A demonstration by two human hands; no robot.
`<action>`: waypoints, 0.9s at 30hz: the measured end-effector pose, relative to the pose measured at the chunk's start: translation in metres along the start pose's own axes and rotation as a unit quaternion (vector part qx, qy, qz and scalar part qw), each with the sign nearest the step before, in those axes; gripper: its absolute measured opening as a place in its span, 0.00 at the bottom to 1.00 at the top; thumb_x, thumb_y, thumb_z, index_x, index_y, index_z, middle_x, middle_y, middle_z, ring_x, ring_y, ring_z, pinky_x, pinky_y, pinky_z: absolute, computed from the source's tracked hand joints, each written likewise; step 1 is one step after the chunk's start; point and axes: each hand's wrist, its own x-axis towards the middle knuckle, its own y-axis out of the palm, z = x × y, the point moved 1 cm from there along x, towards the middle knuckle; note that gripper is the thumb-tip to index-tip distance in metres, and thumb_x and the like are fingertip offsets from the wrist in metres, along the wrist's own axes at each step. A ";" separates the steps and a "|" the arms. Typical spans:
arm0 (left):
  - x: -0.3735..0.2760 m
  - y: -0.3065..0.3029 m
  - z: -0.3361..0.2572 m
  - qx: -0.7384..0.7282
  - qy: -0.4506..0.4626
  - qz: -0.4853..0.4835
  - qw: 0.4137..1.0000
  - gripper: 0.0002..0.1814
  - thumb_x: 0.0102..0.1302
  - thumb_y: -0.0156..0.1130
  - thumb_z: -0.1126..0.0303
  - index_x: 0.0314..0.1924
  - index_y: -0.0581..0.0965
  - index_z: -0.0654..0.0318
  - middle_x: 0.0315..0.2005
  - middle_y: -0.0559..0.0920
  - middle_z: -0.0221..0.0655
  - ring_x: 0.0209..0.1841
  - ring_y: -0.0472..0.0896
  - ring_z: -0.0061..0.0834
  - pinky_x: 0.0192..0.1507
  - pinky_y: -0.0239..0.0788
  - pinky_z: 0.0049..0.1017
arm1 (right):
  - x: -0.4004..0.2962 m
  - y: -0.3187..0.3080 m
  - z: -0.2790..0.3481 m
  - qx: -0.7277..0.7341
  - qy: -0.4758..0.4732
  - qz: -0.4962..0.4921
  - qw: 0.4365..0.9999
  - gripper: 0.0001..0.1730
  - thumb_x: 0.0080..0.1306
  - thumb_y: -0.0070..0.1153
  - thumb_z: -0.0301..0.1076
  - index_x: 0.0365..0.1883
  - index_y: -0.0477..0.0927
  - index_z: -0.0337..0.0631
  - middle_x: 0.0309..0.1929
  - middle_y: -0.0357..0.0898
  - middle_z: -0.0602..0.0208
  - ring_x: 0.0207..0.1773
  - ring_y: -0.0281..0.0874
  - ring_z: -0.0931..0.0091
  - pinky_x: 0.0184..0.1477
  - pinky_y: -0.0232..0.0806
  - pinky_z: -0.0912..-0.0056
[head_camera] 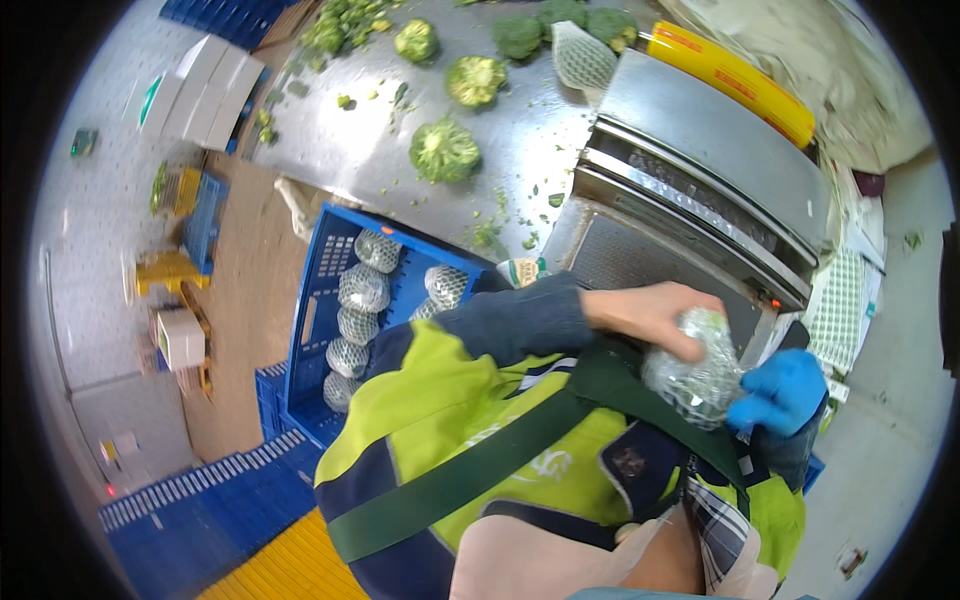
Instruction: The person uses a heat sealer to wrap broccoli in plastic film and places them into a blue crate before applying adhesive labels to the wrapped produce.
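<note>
A broccoli head [694, 371], wrapped in clear plastic film over a foam net, is held close in front of my chest. My bare left hand [660, 319] grips it from above and the left, thumb across the film. At its right side, the curled fingers of my blue-gloved right hand [780, 394] grip the edge of the film; motion blurs them a little. Just beyond both hands lies the heating plate [630, 251] of a film wrapping machine [712, 150]. Green shows through the film at the top of the wrapped head.
A blue crate [405, 225] on my left holds several net-wrapped heads [364, 289]. Broccoli heads [445, 150], trimmings and an empty-looking foam net [581, 56] lie on the steel table [322, 142]. A yellow roll [731, 82] rests behind the machine; foam nets [847, 307] lie at right.
</note>
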 end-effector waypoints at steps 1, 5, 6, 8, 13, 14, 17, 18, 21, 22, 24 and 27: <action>0.005 0.006 0.003 0.002 -0.006 0.010 1.000 0.23 0.57 0.67 0.63 0.50 0.75 0.65 0.41 0.82 0.32 0.43 0.78 0.23 0.50 0.69 0.26 | 0.007 0.015 -0.012 0.026 0.048 -0.066 0.996 0.12 0.51 0.73 0.38 0.27 0.84 0.41 0.17 0.73 0.66 0.21 0.76 0.67 0.24 0.63 0.68; 0.018 0.002 0.073 -0.055 -0.087 -0.050 0.993 0.21 0.61 0.66 0.62 0.49 0.77 0.70 0.43 0.82 0.34 0.48 0.77 0.25 0.52 0.69 0.30 | 0.056 0.075 -0.053 0.095 -0.018 -0.135 0.986 0.17 0.62 0.63 0.33 0.51 0.81 0.42 0.55 0.72 0.53 0.53 0.73 0.64 0.56 0.66 0.62; 0.006 0.000 0.052 -0.066 -0.061 -0.026 0.996 0.23 0.65 0.64 0.57 0.48 0.78 0.72 0.41 0.82 0.37 0.47 0.78 0.28 0.50 0.69 0.32 | 0.058 0.079 -0.061 0.072 -0.011 -0.083 0.994 0.17 0.67 0.58 0.34 0.54 0.80 0.41 0.65 0.67 0.50 0.62 0.69 0.63 0.64 0.61 0.59; -0.008 -0.007 0.022 0.388 -0.133 -0.016 0.912 0.27 0.68 0.59 0.51 0.47 0.78 0.73 0.37 0.84 0.49 0.38 0.82 0.42 0.41 0.72 0.37 | 0.032 0.140 -0.123 0.416 0.064 -0.051 0.905 0.24 0.73 0.49 0.44 0.58 0.76 0.35 0.71 0.60 0.50 0.68 0.64 0.62 0.68 0.58 0.55; 0.009 -0.005 -0.016 0.275 0.094 -0.014 0.957 0.42 0.51 0.71 0.59 0.65 0.68 0.67 0.60 0.75 0.44 0.62 0.74 0.41 0.65 0.62 0.34 | -0.003 0.173 -0.120 0.726 0.218 -0.128 0.640 0.27 0.70 0.54 0.46 0.61 0.74 0.37 0.68 0.67 0.55 0.65 0.69 0.65 0.67 0.61 0.56; 0.017 -0.006 0.016 0.089 -0.047 0.065 0.993 0.45 0.50 0.71 0.55 0.66 0.68 0.68 0.61 0.75 0.42 0.63 0.74 0.38 0.65 0.62 0.34 | -0.010 0.177 -0.114 0.770 0.217 -0.163 0.577 0.28 0.70 0.55 0.46 0.62 0.74 0.38 0.67 0.68 0.56 0.65 0.70 0.65 0.67 0.61 0.56; 0.026 -0.007 0.052 -0.159 -0.143 -0.096 0.972 0.41 0.65 0.58 0.41 0.66 0.65 0.67 0.61 0.74 0.42 0.63 0.73 0.36 0.66 0.64 0.38 | -0.034 0.178 -0.104 0.849 0.178 -0.282 0.410 0.30 0.68 0.58 0.47 0.63 0.72 0.39 0.65 0.72 0.59 0.63 0.73 0.67 0.67 0.63 0.57; 0.036 -0.003 0.058 -0.205 -0.202 -0.139 0.948 0.39 0.69 0.53 0.41 0.67 0.65 0.66 0.62 0.73 0.41 0.64 0.73 0.36 0.67 0.63 0.39 | -0.043 0.178 -0.098 0.859 0.162 -0.314 0.370 0.31 0.68 0.59 0.47 0.64 0.72 0.40 0.64 0.73 0.60 0.63 0.73 0.67 0.67 0.64 0.57; 0.080 0.036 0.051 -0.150 -0.251 -0.144 0.946 0.33 0.76 0.42 0.45 0.69 0.64 0.61 0.64 0.71 0.39 0.65 0.70 0.37 0.69 0.59 0.39 | -0.081 0.149 -0.048 0.826 0.130 -0.441 0.326 0.27 0.69 0.58 0.43 0.63 0.73 0.40 0.61 0.76 0.62 0.62 0.75 0.68 0.67 0.64 0.60; 0.096 0.052 0.049 -0.106 -0.209 -0.071 0.969 0.32 0.77 0.41 0.46 0.72 0.61 0.59 0.67 0.68 0.39 0.68 0.66 0.36 0.70 0.54 0.38 | -0.096 0.141 -0.035 0.807 0.122 -0.481 0.322 0.25 0.70 0.57 0.41 0.63 0.74 0.40 0.60 0.77 0.63 0.61 0.76 0.69 0.67 0.64 0.62; 0.125 0.086 0.033 -0.006 -0.109 0.065 0.992 0.35 0.76 0.45 0.48 0.74 0.56 0.59 0.69 0.64 0.43 0.71 0.61 0.36 0.72 0.49 0.36 | -0.154 0.149 -0.037 0.705 0.052 -0.612 0.356 0.25 0.72 0.53 0.41 0.65 0.70 0.40 0.64 0.73 0.63 0.63 0.73 0.70 0.66 0.66 0.59; 0.133 0.088 0.028 0.097 -0.085 0.137 0.982 0.30 0.71 0.58 0.60 0.69 0.66 0.63 0.59 0.76 0.44 0.63 0.71 0.34 0.66 0.57 0.33 | -0.283 0.175 -0.032 0.548 -0.004 -0.766 0.337 0.34 0.73 0.46 0.53 0.69 0.63 0.38 0.67 0.68 0.53 0.67 0.70 0.63 0.69 0.63 0.54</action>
